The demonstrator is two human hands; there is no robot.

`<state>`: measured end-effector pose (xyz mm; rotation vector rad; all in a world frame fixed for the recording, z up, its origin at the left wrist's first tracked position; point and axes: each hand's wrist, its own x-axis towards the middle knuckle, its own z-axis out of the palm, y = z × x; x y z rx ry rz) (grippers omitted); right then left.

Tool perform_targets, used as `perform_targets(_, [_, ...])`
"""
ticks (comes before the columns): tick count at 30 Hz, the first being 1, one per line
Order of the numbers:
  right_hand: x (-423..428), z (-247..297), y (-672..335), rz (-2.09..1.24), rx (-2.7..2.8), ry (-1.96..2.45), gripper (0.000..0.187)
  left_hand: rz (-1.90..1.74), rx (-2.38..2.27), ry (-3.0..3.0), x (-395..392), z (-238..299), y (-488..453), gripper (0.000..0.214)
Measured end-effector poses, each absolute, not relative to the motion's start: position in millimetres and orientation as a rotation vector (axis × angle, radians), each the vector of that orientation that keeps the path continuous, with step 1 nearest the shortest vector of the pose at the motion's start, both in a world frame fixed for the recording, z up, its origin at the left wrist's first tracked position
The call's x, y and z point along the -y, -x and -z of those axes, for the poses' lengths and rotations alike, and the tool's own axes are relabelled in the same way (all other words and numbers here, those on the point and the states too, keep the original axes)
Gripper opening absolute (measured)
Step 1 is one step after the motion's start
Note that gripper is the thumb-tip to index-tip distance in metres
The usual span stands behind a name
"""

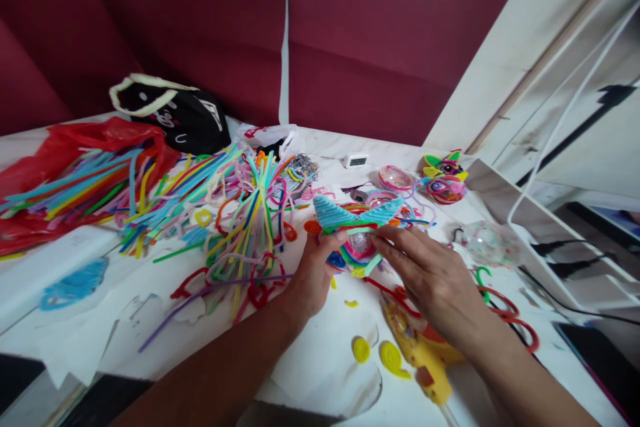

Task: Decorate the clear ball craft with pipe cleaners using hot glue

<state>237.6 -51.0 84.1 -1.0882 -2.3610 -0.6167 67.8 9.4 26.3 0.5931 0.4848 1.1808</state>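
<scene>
Between my two hands is a colourful pipe-cleaner craft with two light-blue pointed pieces on top and a clear, shiny round middle. My left hand grips its left side, thumb on the front. On its right side my right hand has its fingers pinched at the edge. Beneath my right hand lies a yellow hot glue gun, partly covered by the hand and forearm. Two yellow pipe-cleaner coils rest on the white table nearer to me. The craft's back is hidden.
Bundles of pipe cleaners and a red plastic bag fill the left. A black bag stands behind. Another craft, a clear ball and red-handled scissors are on the right. A small digital display sits at the back.
</scene>
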Motion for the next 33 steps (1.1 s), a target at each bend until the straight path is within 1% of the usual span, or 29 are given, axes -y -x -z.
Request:
perform_targets(5, [47,-83,-240,0.470,2.294,1.063,0.019,-1.165,-0.526,-0.540,-8,-30,-68,0.052])
perform_targets(10, [41,-84,-240,0.329,2.215,1.043,0.014,-1.170,-0.527,-0.523,-9,-31,-69,0.055])
perform_targets(15, [36,-85,-240,0.240,2.151,0.994,0.008,-1.153,-0.518,-0.542,-8,-31,-68,0.044])
perform_targets(17, [35,-86,-241,0.206,2.134,0.986,0.006,-1.137,-0.507,-0.543,-8,-32,-68,0.045])
perform_targets(24, [34,-89,-240,0.078,2.093,0.974,0.008,-1.122,-0.514,-0.553,-8,-32,-67,0.044])
perform_targets(33, [37,-93,-237,0.106,2.074,0.958,0.013,-1.132,-0.515,-0.565,-4,-37,-67,0.049])
